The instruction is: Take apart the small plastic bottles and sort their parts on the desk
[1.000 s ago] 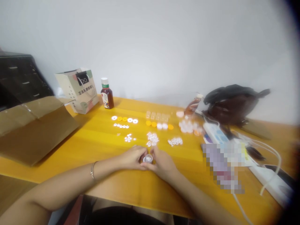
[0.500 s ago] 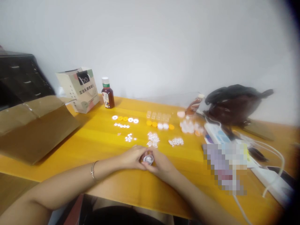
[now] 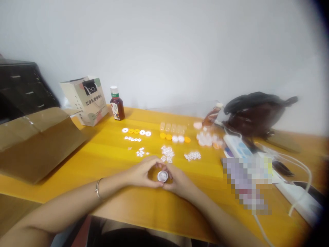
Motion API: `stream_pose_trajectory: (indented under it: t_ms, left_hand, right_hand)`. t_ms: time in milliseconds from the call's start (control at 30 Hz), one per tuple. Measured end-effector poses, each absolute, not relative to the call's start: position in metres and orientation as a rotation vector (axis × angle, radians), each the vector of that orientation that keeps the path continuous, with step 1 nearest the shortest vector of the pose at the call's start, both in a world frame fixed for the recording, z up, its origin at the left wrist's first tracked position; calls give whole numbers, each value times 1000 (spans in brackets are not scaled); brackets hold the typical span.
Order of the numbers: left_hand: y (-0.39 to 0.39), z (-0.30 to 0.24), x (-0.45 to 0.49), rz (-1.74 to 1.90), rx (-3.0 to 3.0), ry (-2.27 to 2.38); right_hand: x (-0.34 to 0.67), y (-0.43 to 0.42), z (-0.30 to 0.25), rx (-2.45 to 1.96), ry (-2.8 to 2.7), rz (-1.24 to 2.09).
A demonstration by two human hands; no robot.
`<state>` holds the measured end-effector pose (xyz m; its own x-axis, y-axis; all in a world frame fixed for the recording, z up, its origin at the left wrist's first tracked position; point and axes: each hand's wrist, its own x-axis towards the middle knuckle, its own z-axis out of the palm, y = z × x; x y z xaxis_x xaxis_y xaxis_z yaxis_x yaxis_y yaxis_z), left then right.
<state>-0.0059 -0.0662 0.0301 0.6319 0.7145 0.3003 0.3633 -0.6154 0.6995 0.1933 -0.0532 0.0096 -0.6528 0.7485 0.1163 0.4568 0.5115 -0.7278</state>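
Note:
Both my hands meet over the yellow table (image 3: 108, 154) near its front edge. My left hand (image 3: 142, 173) and my right hand (image 3: 178, 180) curl round a small round white cap (image 3: 162, 176), holding it between their fingertips. A thin bracelet (image 3: 98, 188) circles my left wrist. Just beyond my fingers lie small white pieces in little heaps (image 3: 167, 153), and further back rows of white and yellow rings (image 3: 136, 131) and caps (image 3: 174, 138).
An open cardboard box (image 3: 38, 140) lies at the left. A paper bag (image 3: 84, 99) and a dark drink bottle (image 3: 117, 103) stand at the back. At the right are a dark bag (image 3: 254, 113), a power strip (image 3: 238, 145), white cables (image 3: 295, 164) and a blurred patch.
My fingers have spread a little, so the white cap shows more plainly between my hands. The view has shifted slightly; nothing else on the table moved.

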Motion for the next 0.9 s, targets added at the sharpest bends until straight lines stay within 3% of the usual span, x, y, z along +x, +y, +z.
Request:
stream_pose_trajectory:
  t_ms: [367,500,633,900]
  left_hand:
    - [-59,38,-6,985,2156,754]
    - [-4,49,-19,1143,2052,1076]
    - [79,50,-28,1055,1900,1393]
    - [167,26,-33,1102,1792,1522]
  right_hand:
    - [190,-56,15,-1010,-2314,932]
    - [190,-57,18,-1071,-2322,948]
    - [191,-58,19,-1089,-2325,944]
    - [192,-58,16,-1052,-2302,970]
